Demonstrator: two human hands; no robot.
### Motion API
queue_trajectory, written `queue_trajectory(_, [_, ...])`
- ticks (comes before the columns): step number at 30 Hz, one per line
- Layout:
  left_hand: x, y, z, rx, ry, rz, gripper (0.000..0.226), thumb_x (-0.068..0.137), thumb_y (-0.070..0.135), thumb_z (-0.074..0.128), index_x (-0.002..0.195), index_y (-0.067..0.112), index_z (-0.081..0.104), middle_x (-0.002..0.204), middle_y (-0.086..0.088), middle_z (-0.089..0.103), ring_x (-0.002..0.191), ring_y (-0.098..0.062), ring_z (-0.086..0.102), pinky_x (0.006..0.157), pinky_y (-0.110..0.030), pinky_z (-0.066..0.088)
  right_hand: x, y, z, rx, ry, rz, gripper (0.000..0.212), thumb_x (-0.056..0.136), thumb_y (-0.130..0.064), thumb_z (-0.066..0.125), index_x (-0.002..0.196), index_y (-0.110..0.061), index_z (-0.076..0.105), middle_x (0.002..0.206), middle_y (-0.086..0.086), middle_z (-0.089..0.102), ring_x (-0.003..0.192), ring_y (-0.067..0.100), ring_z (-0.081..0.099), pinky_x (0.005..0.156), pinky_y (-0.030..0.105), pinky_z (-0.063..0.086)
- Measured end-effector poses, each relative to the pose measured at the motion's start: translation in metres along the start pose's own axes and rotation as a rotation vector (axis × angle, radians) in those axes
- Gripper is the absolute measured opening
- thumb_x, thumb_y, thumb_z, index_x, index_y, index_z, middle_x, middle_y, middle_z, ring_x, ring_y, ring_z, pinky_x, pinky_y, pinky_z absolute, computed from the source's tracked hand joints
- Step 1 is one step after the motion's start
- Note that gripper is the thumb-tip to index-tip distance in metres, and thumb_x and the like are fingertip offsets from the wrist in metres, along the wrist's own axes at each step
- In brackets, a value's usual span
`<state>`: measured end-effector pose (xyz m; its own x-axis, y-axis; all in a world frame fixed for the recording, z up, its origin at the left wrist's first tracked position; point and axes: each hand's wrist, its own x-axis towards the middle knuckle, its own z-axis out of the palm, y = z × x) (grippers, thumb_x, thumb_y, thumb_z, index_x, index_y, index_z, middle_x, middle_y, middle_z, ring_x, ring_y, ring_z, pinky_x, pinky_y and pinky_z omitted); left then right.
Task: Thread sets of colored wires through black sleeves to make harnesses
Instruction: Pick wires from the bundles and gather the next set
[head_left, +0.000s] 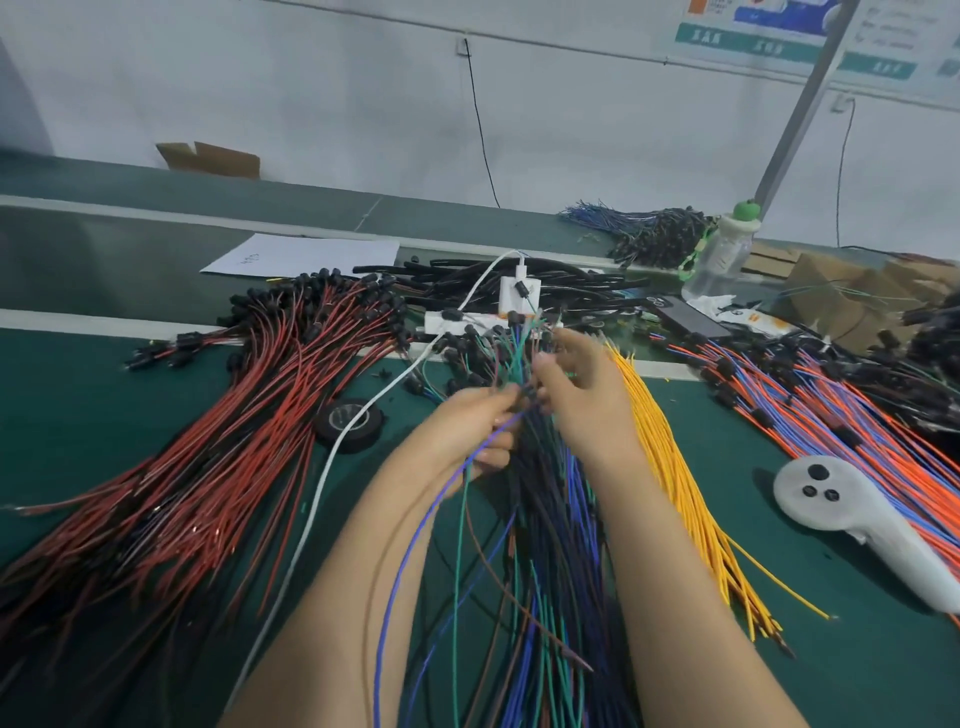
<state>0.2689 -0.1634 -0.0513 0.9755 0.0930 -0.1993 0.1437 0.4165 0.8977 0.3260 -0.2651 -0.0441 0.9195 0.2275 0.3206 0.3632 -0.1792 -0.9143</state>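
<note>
My left hand (475, 423) pinches a thin set of wires (415, 530), purple, green and brown, which trail down toward me. My right hand (582, 384) is closed on the top ends of the same set, just right of the left fingertips, above a dark pile of blue, green and black wires (550, 571). Small black sleeves (462, 353) lie scattered just beyond my hands. Longer black tubes (467, 280) are heaped farther back. Whether a sleeve sits between my fingers is hidden.
Red-and-black harnesses (208, 441) fan out at the left, yellow wires (691, 493) at the right, orange-and-blue harnesses (831, 415) beyond them. A tape roll (349, 423), white charger and cable (519, 293), phone (688, 317), bottle (724, 249), white controller (852, 514) and paper sheet (301, 254) lie on the green bench.
</note>
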Motion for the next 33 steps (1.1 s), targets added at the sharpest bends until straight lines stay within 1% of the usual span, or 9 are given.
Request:
queue_trajectory(4, [-0.027, 0.047, -0.019, -0.485, 0.017, 0.312, 0.030, 0.103, 0.020, 0.031, 0.076, 0.013, 0.043, 0.046, 0.007, 0.033, 0.034, -0.001, 0.027, 0.032, -0.011, 0.020, 0.008, -0.031, 0.023, 0.064, 0.080, -0.069, 0.010, 0.092, -0.011, 0.056, 0.098, -0.015, 0.062, 0.088, 0.006, 0.066, 0.075, 0.019, 0.057, 0.080, 0.043, 0.049])
queue_trajectory(9, [-0.071, 0.108, -0.042, -0.454, 0.049, 0.552, 0.027, 0.102, 0.010, 0.034, 0.076, 0.012, 0.044, 0.050, 0.007, 0.042, 0.035, 0.000, 0.030, 0.032, -0.011, 0.026, 0.008, -0.055, 0.104, -0.164, -0.434, -0.024, 0.034, 0.092, -0.022, 0.062, 0.060, -0.017, 0.053, 0.060, -0.001, 0.052, 0.057, 0.013, 0.044, 0.063, 0.029, 0.036])
queue_trajectory(12, [-0.085, 0.120, -0.061, -0.270, 0.226, 0.513, 0.022, 0.101, 0.013, 0.035, 0.085, 0.009, 0.049, 0.044, 0.008, 0.043, 0.030, 0.000, 0.024, 0.029, -0.010, 0.018, 0.003, -0.057, 0.159, -0.382, -0.523, -0.054, 0.036, 0.092, -0.036, 0.059, 0.085, -0.001, 0.066, 0.083, 0.012, 0.064, 0.083, 0.030, 0.062, 0.071, 0.034, 0.043])
queue_trajectory(16, [-0.097, 0.117, -0.087, -0.219, 0.309, 0.431, 0.033, 0.100, 0.033, 0.039, 0.083, 0.010, 0.056, 0.040, 0.011, 0.027, 0.028, -0.003, 0.021, 0.029, -0.011, 0.013, 0.000, -0.048, 0.204, -0.539, -0.509, 0.002, 0.052, 0.088, -0.046, 0.062, 0.122, -0.007, 0.057, 0.125, 0.017, 0.060, 0.117, 0.031, 0.057, 0.093, 0.038, 0.048])
queue_trajectory(18, [-0.101, 0.116, -0.096, -0.222, 0.373, 0.448, 0.033, 0.099, 0.030, 0.043, 0.072, 0.014, 0.052, 0.047, 0.008, 0.033, 0.035, -0.001, 0.030, 0.035, -0.013, 0.024, 0.002, -0.044, 0.211, -0.605, -0.480, 0.017, 0.053, 0.088, -0.041, 0.064, 0.122, -0.002, 0.052, 0.125, 0.019, 0.058, 0.117, 0.033, 0.056, 0.090, 0.037, 0.046])
queue_trajectory(22, [-0.110, 0.125, -0.102, -0.247, 0.467, 0.514, 0.036, 0.101, 0.027, 0.039, 0.068, 0.014, 0.046, 0.066, 0.001, 0.057, 0.054, -0.007, 0.056, 0.047, -0.020, 0.050, 0.015, -0.044, 0.208, -0.583, -0.466, 0.091, 0.026, 0.089, -0.018, 0.058, 0.104, 0.003, 0.063, 0.106, 0.023, 0.066, 0.100, 0.034, 0.063, 0.073, 0.031, 0.043])
queue_trajectory(27, [-0.138, 0.151, -0.097, -0.369, 0.200, 0.596, 0.030, 0.102, 0.024, 0.034, 0.078, 0.014, 0.048, 0.050, 0.008, 0.037, 0.030, -0.001, 0.028, 0.026, -0.012, 0.021, 0.031, -0.038, 0.187, -0.035, -0.305, 0.323, 0.027, 0.094, -0.020, 0.057, 0.070, -0.009, 0.060, 0.059, 0.001, 0.060, 0.050, 0.013, 0.048, 0.053, 0.028, 0.040])
queue_trajectory(30, [-0.142, 0.159, -0.094, -0.302, 0.174, 0.604, 0.028, 0.102, 0.022, 0.034, 0.081, 0.012, 0.050, 0.050, 0.008, 0.038, 0.030, -0.002, 0.027, 0.025, -0.012, 0.021, 0.036, -0.042, 0.166, 0.380, -0.131, 0.358, 0.021, 0.098, -0.018, 0.052, 0.077, -0.014, 0.057, 0.071, -0.001, 0.063, 0.061, 0.008, 0.055, 0.058, 0.021, 0.047])
queue_trajectory(33, [-0.122, 0.149, -0.096, -0.081, 0.413, 0.546, 0.028, 0.102, 0.018, 0.036, 0.082, 0.011, 0.054, 0.055, 0.004, 0.052, 0.035, 0.000, 0.035, 0.029, -0.010, 0.025, 0.030, -0.050, 0.152, 0.761, -0.124, 0.363, 0.021, 0.100, -0.015, 0.048, 0.081, -0.012, 0.056, 0.085, 0.003, 0.066, 0.080, 0.014, 0.062, 0.077, 0.025, 0.053])
